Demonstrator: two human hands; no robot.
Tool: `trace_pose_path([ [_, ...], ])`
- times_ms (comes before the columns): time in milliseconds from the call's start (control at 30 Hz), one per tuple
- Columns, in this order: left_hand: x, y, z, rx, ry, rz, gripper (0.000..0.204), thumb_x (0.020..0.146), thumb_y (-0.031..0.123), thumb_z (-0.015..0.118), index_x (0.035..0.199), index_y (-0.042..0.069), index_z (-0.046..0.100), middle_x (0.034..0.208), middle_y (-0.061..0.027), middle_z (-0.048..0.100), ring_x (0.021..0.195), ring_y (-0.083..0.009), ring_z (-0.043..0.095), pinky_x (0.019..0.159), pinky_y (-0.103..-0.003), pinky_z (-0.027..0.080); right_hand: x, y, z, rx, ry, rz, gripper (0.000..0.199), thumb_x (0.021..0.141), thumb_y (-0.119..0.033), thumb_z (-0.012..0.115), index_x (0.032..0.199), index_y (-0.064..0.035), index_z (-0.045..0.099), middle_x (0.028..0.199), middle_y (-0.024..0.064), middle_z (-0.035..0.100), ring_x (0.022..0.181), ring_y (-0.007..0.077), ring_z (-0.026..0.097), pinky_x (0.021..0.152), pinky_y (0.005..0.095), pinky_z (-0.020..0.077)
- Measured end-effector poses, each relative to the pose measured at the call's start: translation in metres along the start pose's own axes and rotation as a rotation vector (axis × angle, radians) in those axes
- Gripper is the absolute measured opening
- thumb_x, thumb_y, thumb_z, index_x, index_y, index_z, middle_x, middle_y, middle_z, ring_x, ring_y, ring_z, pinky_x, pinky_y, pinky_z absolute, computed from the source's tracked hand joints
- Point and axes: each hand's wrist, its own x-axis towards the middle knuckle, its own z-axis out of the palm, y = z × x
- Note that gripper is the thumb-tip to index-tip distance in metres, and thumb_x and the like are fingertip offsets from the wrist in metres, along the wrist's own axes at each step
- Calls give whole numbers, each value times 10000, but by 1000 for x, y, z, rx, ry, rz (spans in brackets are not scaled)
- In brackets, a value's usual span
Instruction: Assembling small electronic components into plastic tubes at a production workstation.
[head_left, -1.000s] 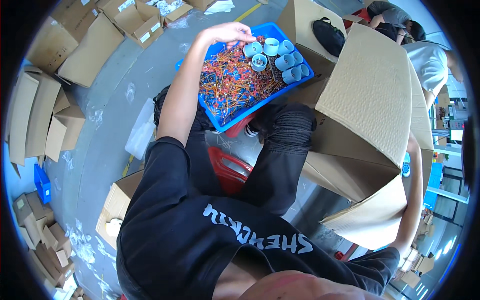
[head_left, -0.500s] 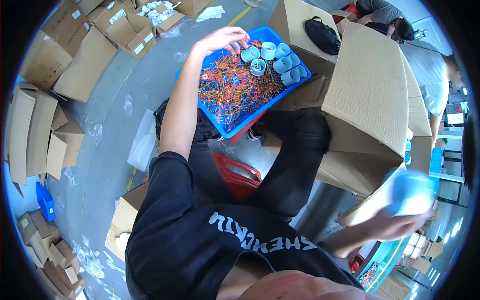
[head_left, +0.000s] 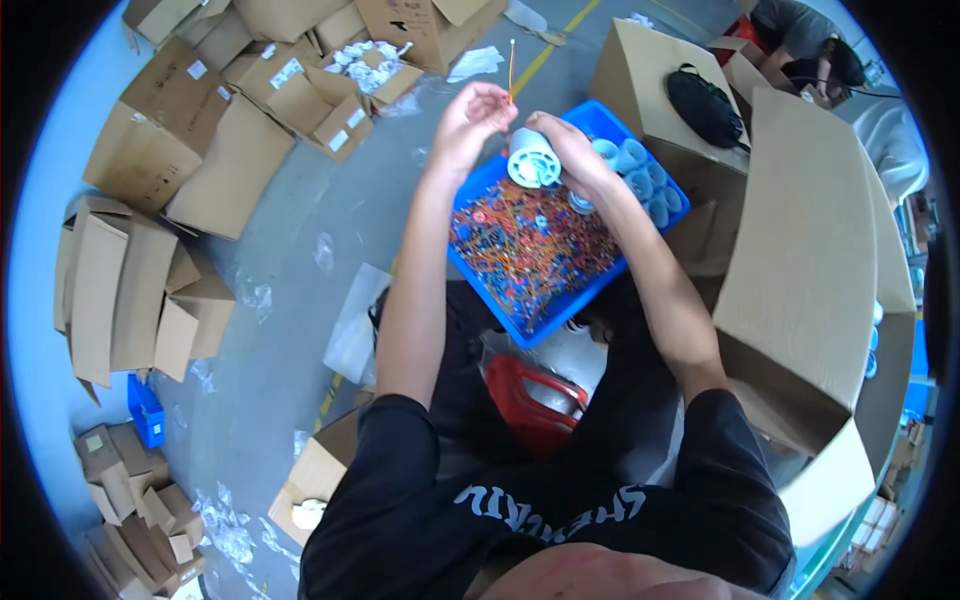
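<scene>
Over the far part of a blue tray (head_left: pixel 492 322), my right hand (head_left: pixel 572 152) grips a light blue plastic cylinder (head_left: pixel 533 160). Its ribbed, hollow end faces me. Just left of it, my left hand (head_left: pixel 474 125) pinches a thin orange-red wire (head_left: pixel 512 75) that stands upright with a small pale tip. Hand and cylinder are close together; whether the wire touches the cylinder I cannot tell. Below both hands, a tangle of loose orange, red and dark wires (head_left: pixel 530 245) fills the tray. Several light blue cups (head_left: pixel 640 185) stand along its right side, some partly hidden by my right forearm.
A large open carton (head_left: pixel 790 260) stands close on the right, with a black bag (head_left: pixel 706 103) on another carton behind. Between my legs is a red plastic seat (head_left: pixel 530 400). Empty-looking cartons (head_left: pixel 150 290) and plastic scraps lie left. Another person (head_left: pixel 800 45) is at far right.
My right hand has come from the far right to the tray with the light blue cylinder. My left hand has lifted a wire upright. The whole view has shifted.
</scene>
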Motion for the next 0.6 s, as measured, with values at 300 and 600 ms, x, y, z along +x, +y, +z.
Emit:
trace_pose_path([
  [300, 6, 4, 21, -36, 212, 126, 264, 822, 82, 707, 1027, 34, 548, 956, -39, 591, 891, -118, 566, 764, -252, 471, 13, -19, 5, 196, 8, -195, 201, 938, -185, 566, 1067, -31, 575, 909, 34, 631, 859, 101, 602, 723, 234, 486],
  [600, 4, 8, 34, 416, 115, 286, 239, 855, 66, 667, 1058, 31, 546, 1040, -53, 575, 945, -117, 567, 842, -268, 462, 7, -18, -3, -45, 145, -382, 222, 851, -153, 677, 988, 7, 607, 869, 45, 665, 868, 90, 606, 777, 239, 471],
])
